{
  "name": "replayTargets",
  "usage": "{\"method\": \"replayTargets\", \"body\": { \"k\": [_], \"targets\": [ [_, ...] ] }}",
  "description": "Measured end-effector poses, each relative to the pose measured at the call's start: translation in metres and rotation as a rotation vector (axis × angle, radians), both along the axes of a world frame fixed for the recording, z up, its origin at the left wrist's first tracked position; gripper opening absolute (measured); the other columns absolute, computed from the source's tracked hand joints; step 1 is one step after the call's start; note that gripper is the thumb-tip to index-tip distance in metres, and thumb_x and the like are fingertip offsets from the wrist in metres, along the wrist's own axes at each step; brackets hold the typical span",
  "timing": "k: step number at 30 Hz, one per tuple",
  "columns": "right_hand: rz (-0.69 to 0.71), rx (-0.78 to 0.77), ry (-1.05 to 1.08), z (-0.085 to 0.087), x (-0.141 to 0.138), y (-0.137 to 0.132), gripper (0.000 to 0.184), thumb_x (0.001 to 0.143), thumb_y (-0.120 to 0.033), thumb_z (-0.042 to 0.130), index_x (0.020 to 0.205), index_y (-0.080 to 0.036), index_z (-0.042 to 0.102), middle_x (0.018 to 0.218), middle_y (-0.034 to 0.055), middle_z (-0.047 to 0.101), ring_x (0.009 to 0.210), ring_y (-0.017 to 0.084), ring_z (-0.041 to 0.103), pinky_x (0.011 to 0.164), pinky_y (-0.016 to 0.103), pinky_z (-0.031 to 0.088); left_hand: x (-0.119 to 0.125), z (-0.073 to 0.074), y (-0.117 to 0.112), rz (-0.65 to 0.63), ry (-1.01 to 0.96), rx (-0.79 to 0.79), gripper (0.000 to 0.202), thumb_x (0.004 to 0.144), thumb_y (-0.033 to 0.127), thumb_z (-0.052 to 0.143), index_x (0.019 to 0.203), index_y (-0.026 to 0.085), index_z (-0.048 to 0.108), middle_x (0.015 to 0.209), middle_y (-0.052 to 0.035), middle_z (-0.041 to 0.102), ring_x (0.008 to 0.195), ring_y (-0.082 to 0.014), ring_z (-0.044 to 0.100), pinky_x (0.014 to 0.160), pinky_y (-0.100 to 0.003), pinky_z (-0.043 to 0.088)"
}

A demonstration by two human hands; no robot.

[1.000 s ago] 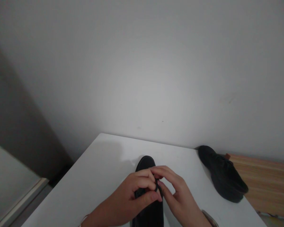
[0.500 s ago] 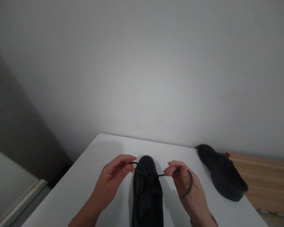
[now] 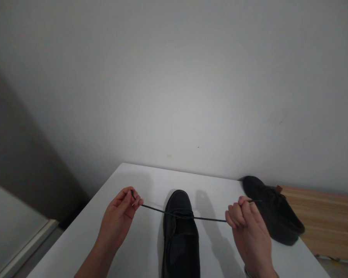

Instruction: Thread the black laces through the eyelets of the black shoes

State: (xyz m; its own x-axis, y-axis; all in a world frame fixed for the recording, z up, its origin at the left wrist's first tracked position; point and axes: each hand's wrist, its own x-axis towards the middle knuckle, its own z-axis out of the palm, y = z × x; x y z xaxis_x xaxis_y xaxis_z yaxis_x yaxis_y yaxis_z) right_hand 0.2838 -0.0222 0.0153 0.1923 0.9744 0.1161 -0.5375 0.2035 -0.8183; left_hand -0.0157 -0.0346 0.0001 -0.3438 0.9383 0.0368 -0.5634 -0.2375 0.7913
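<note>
While the left hand (image 3: 118, 216) pinches a black shoelace (image 3: 210, 219) between closed fingertips, the right hand (image 3: 249, 229) clamps its other side in curled fingers, a short tip poking out beyond the fist. Stretched nearly straight, it crosses the front of a black shoe (image 3: 181, 249), which stands between the hands on a white table (image 3: 139, 251), toe toward the wall (image 3: 174, 96). A second dark shoe (image 3: 275, 214) (partly hidden behind the right hand) sits near the table's right edge, just beside a wood-grain surface (image 3: 330, 220).
</note>
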Motion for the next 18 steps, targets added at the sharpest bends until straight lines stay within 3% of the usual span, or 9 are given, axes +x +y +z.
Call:
{"method": "replayTargets", "body": {
  "k": [4, 8, 13, 18],
  "targets": [
    [-0.026, -0.030, -0.040, -0.010, 0.008, 0.000, 0.022, 0.091, -0.043, 0.065, 0.085, -0.022, 0.061, 0.060, -0.0087, 0.022, 0.050, 0.008, 0.020, 0.045, 0.018, 0.028, -0.001, -0.010, 0.001, 0.043, -0.037, -0.012, 0.028, 0.065, 0.028, 0.088, 0.075, 0.013, 0.067, 0.067, 0.0024, 0.053, 0.059, -0.0071, 0.046, 0.056, -0.020, 0.046],
    [-0.022, -0.037, -0.122, -0.027, 0.012, 0.007, 0.028, 0.092, -0.048, 0.062, 0.093, -0.020, 0.066, 0.060, -0.0081, 0.024, 0.051, 0.008, 0.021, 0.045, 0.019, 0.025, -0.002, -0.022, 0.006, 0.030, 0.042, -0.037, 0.030, 0.069, 0.035, 0.086, 0.078, 0.015, 0.065, 0.064, 0.0041, 0.050, 0.056, -0.0064, 0.042, 0.053, -0.019, 0.040],
    [0.039, -0.063, -0.364, -0.058, 0.017, 0.019, 0.040, 0.086, -0.053, 0.066, 0.102, -0.017, 0.073, 0.057, -0.0071, 0.029, 0.052, 0.009, 0.025, 0.047, 0.023, 0.023, -0.006, -0.048, 0.014, -0.045, 0.257, -0.104, 0.034, 0.070, 0.046, 0.083, 0.078, 0.016, 0.067, 0.056, 0.0067, 0.047, 0.049, -0.0055, 0.036, 0.046, -0.018, 0.030],
    [0.113, 0.014, -0.731, -0.068, 0.015, 0.019, 0.033, 0.082, -0.050, 0.070, 0.093, -0.020, 0.078, 0.065, -0.0003, 0.049, 0.058, 0.013, 0.039, 0.053, 0.027, 0.031, 0.000, -0.056, 0.012, -0.159, 0.715, -0.045, 0.022, 0.076, 0.038, 0.077, 0.079, 0.017, 0.077, 0.070, -0.0026, 0.065, 0.066, -0.0142, 0.057, 0.060, -0.023, 0.043]
  ]
}}
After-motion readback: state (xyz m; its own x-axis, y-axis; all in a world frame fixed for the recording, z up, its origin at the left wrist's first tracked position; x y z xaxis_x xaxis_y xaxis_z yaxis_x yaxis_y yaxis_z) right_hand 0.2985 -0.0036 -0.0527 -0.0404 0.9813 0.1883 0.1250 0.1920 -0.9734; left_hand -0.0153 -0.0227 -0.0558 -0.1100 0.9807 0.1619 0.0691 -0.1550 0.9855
